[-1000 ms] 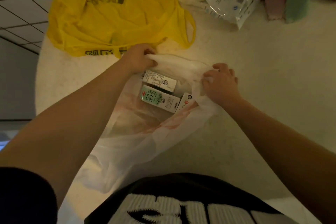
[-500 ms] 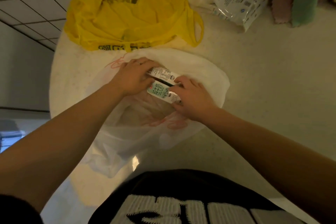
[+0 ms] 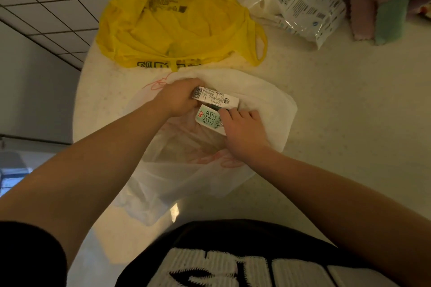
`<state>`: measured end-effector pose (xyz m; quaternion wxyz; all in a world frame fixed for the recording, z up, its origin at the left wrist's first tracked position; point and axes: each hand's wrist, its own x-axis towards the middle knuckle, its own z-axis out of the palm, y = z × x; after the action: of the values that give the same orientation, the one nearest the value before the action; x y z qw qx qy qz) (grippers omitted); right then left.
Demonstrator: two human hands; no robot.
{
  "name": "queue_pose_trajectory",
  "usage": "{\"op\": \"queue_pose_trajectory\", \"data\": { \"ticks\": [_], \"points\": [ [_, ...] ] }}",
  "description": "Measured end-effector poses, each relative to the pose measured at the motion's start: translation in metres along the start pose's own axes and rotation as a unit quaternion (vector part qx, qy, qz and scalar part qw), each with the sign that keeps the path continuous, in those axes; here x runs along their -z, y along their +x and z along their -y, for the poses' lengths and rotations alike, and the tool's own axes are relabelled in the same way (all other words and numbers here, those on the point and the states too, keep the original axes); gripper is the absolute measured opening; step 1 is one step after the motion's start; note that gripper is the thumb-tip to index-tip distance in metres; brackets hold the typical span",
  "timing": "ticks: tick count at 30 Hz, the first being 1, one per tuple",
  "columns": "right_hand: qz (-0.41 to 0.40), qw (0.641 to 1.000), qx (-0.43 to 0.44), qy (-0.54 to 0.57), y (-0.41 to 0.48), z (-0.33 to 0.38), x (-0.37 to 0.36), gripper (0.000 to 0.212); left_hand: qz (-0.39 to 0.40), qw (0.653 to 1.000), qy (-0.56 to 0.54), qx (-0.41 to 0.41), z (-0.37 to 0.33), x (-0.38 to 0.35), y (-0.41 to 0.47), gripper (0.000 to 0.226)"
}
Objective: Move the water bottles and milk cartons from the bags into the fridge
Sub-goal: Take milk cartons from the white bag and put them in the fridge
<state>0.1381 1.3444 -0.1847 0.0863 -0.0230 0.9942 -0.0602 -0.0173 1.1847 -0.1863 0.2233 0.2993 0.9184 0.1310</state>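
Inside the open mouth of a translucent white plastic bag (image 3: 268, 105) lying on a pale speckled table (image 3: 349, 123), the left hand (image 3: 179, 98) wraps its fingers round a white rectangular milk carton (image 3: 217, 99) (barcode side up). The right hand (image 3: 245, 130) curls its fingers over one end of a green-and-white milk carton (image 3: 208, 119) just beside it. A crumpled yellow plastic bag (image 3: 182, 28) lies beyond.

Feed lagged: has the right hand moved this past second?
Yes: right hand went left, relative to the yellow bag, onto the green milk carton.
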Motion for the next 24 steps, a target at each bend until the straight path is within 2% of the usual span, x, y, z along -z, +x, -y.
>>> {"op": "queue_pose_trajectory", "data": {
  "ticks": [4, 8, 11, 13, 16, 18, 21, 24],
  "points": [
    [-0.009, 1.0, 0.005, 0.022, -0.002, -0.002, 0.005, 0.046, -0.066, 0.998, 0.017, 0.003, 0.005, 0.001, -0.018, 0.043],
    [-0.073, 0.996, 0.009, 0.053, -0.007, 0.003, 0.016, 0.043, -0.137, 0.989, -0.047, -0.004, -0.002, 0.009, -0.044, 0.037],
    [-0.066, 0.986, 0.0, 0.152, -0.013, 0.002, 0.036, 0.049, -0.169, 0.975, -0.133, 0.051, -0.007, 0.015, -0.071, 0.032],
    [-0.047, 0.963, -0.034, 0.264, -0.024, 0.001, 0.051, 0.053, -0.208, 0.94, -0.241, 0.121, -0.015, 0.016, -0.096, 0.028],
    [-0.029, 0.898, -0.11, 0.425, -0.046, 0.002, 0.071, 0.049, -0.254, 0.88, -0.335, 0.221, -0.029, 0.011, -0.135, 0.028],
    [-0.021, 0.829, -0.159, 0.535, -0.063, 0.005, 0.079, 0.043, -0.266, 0.824, -0.419, 0.273, -0.04, 0.007, -0.161, 0.029],
    [0.003, 0.721, -0.188, 0.667, -0.085, 0.013, 0.081, 0.03, -0.253, 0.742, -0.542, 0.304, -0.055, 0.0, -0.2, 0.033],
    [0.061, 0.621, -0.204, 0.754, -0.1, 0.024, 0.078, 0.027, -0.24, 0.651, -0.655, 0.299, -0.072, -0.009, -0.236, 0.024]
  ]
}}
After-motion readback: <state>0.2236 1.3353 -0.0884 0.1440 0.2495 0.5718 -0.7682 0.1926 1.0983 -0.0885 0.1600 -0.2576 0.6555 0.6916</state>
